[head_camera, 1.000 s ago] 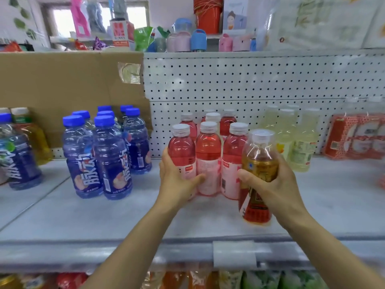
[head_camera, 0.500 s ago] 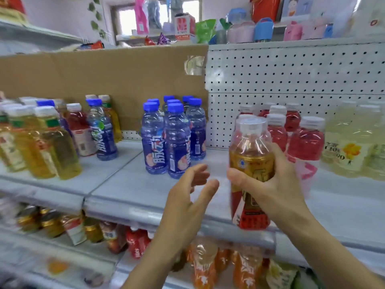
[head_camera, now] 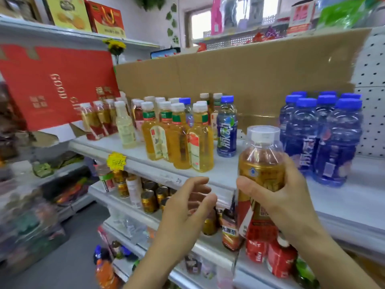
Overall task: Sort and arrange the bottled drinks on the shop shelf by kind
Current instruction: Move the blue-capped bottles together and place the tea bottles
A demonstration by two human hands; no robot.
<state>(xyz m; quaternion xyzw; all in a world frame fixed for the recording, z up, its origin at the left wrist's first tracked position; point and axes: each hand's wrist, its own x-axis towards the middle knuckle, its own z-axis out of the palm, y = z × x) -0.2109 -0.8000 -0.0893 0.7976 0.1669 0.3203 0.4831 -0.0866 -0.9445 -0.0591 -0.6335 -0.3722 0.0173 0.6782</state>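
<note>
Right hand [head_camera: 287, 197] grasps an amber tea bottle [head_camera: 261, 163] around its middle, thumb across the front. Bottle upright, white cap on, red label below the fingers. It is held off the shelf [head_camera: 226, 165], in front of the shelf edge, between the yellow tea bottles [head_camera: 179, 140] and the cluster of blue-capped bottles [head_camera: 325, 140]. Left hand [head_camera: 187, 207] released, fingers loosely curved, holding nothing, near the bottle. A lone blue bottle [head_camera: 226, 132] stands just beside the yellow group's right side. Cardboard sheet [head_camera: 250, 76] backs the shelf; red gift box [head_camera: 54, 84] far left.
</note>
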